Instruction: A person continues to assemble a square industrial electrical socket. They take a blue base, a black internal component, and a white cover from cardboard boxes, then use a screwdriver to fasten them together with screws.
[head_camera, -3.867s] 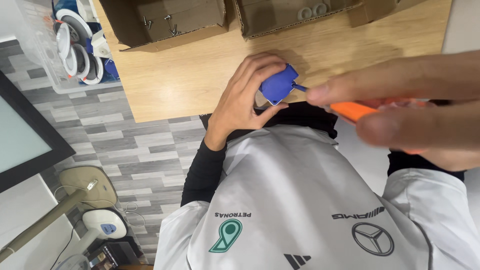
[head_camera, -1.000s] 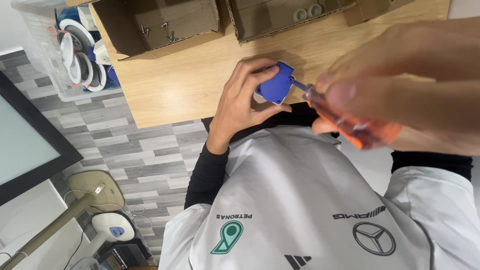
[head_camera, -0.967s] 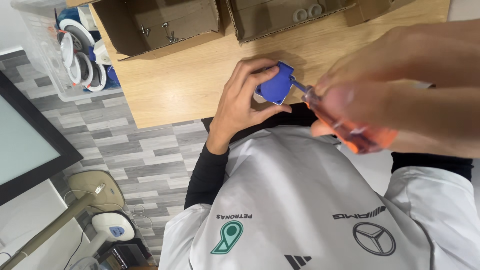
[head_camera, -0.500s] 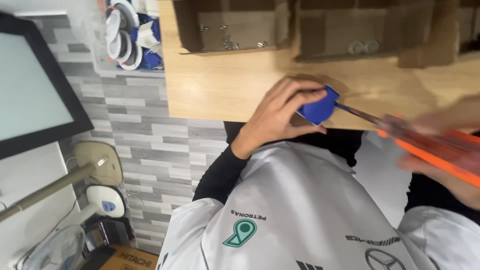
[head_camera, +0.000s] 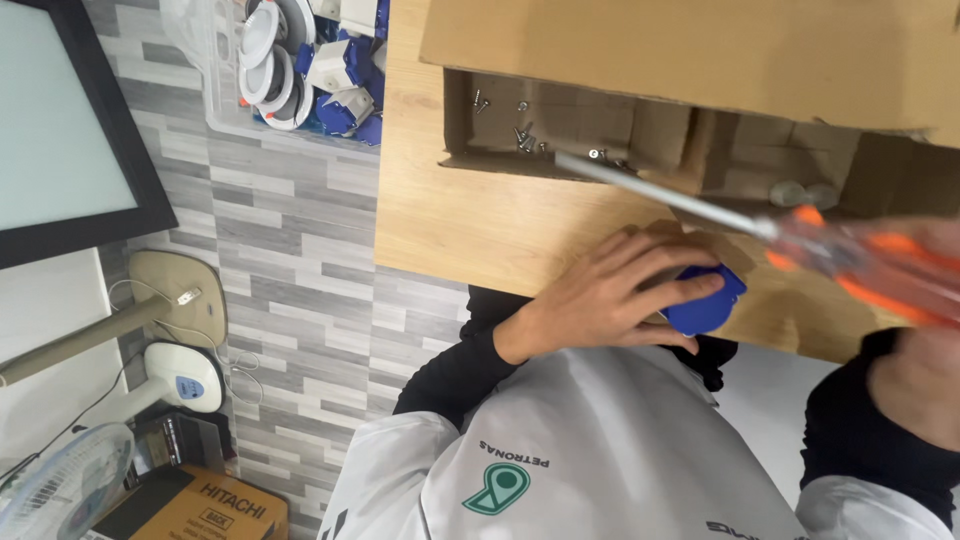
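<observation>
screwdriver (head_camera: 720, 215) in right hand (head_camera: 925, 300), shaft aslant, tip toward cardboard box (head_camera: 640, 90)

Left hand (head_camera: 610, 295) grips plastic part (head_camera: 705, 300) at table (head_camera: 470, 215) near edge. Screwdriver (head_camera: 760, 230) in right hand (head_camera: 925, 375), shaft above part, tip twd cardboard box (head_camera: 680, 60) behind (screws (head_camera: 525, 135) inside). Bin w/ fittings (head_camera: 300, 65) left of box.
</observation>
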